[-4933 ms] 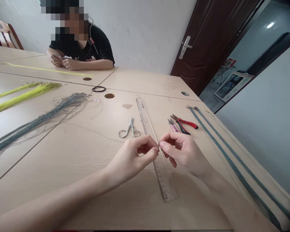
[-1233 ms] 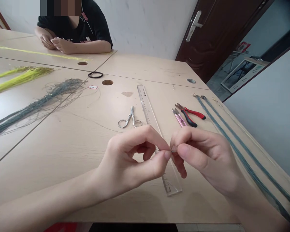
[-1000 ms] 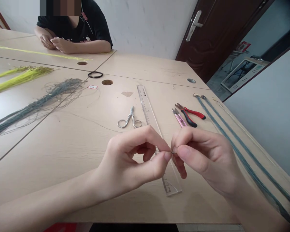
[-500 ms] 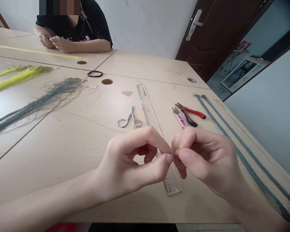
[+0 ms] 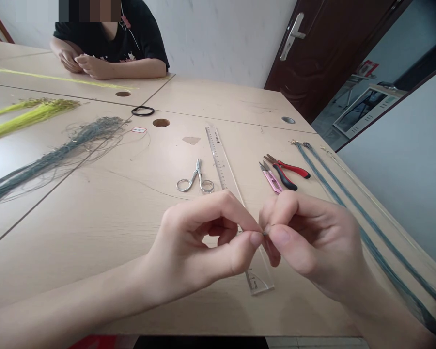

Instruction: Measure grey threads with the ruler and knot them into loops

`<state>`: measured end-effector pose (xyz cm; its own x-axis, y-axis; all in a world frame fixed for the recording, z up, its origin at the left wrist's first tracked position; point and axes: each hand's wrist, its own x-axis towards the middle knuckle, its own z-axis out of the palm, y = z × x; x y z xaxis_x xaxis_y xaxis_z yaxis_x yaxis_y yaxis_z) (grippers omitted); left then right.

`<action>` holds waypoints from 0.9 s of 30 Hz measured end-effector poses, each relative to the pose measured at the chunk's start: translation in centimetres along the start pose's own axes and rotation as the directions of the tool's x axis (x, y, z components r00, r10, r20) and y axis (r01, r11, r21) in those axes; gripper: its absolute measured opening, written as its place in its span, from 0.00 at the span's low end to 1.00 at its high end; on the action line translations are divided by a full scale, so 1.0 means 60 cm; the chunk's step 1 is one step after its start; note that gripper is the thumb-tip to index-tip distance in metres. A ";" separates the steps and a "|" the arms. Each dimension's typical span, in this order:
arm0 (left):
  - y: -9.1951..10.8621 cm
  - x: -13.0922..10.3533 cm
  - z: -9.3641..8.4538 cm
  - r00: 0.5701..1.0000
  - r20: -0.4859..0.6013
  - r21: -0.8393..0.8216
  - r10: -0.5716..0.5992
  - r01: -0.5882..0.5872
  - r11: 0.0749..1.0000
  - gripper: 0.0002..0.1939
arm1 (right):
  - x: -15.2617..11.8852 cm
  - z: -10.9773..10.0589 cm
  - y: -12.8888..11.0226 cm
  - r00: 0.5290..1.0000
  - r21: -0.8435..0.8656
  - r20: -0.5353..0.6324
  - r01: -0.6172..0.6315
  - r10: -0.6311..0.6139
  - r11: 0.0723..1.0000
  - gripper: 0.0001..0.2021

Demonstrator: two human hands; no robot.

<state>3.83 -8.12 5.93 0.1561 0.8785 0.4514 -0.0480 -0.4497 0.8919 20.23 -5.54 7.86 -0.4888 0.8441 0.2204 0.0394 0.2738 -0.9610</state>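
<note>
Both hands meet above the clear ruler [image 5: 232, 182], thumbs and index fingers pinched almost tip to tip. My left hand [image 5: 189, 252] is closed on a thin grey-green thread [image 5: 149, 186], which trails over the table toward the tangled bundle of blue-grey threads [image 5: 98, 131]. My right hand [image 5: 316, 237] pinches the same thread at its fingertips; a tiny bit shows between the two hands, too small to make out fully. Just beyond the fingers lie small silver scissors [image 5: 198, 169], pink thread snips [image 5: 271, 179] and red-and-black pliers [image 5: 285, 169].
Yellow thread bundles [image 5: 39, 111] lie at the far left. Along the right edge run two blue-grey thread bundles [image 5: 334, 189]. A black hair tie [image 5: 143, 111] sits near a round table hole [image 5: 161, 123]. Across the table a person [image 5: 138, 39] rests both forearms on it.
Very little differs. My right hand has shifted slightly to the right, and both hands keep their pinch.
</note>
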 end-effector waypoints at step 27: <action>0.003 0.002 -0.001 0.999 0.013 -0.035 -0.030 0.031 0.999 0.06 | -0.002 0.003 0.001 1.000 0.015 0.004 0.022 -0.022 1.000 0.09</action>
<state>3.78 -8.09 6.15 0.1707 0.8896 0.4237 -0.0774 -0.4166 0.9058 20.13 -5.74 7.76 -0.4934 0.8358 0.2410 0.0157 0.2856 -0.9582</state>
